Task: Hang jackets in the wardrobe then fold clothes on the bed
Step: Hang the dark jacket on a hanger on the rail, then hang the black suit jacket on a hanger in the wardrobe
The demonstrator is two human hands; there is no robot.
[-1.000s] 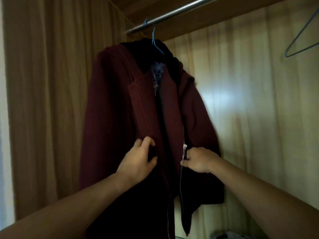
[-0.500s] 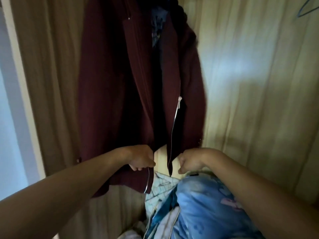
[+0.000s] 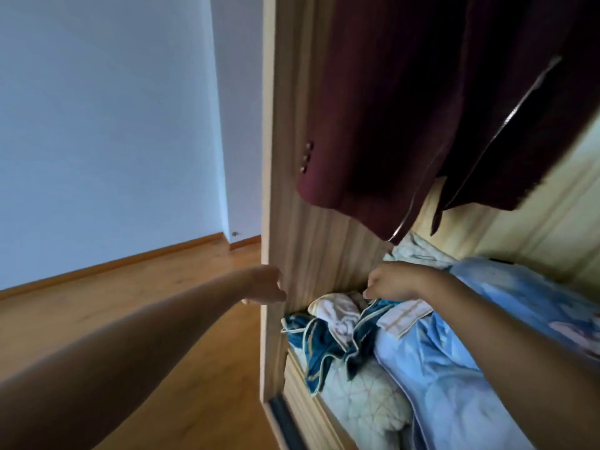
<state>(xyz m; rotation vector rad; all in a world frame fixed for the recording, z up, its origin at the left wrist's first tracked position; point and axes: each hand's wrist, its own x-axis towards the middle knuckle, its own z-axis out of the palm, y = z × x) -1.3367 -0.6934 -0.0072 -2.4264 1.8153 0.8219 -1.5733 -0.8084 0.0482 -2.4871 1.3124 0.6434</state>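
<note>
Hanging inside the wardrobe (image 3: 282, 157), the maroon jacket (image 3: 406, 108) drops straight under its own weight — long axis up and down, hem and open front pointing at the heaped bedding (image 3: 438, 368) below. My left hand (image 3: 266, 285) is by the wardrobe's front edge, my right hand (image 3: 389, 282) over the bedding — both loosely curled, empty, clear of the jacket, I judge, because it is hung
</note>
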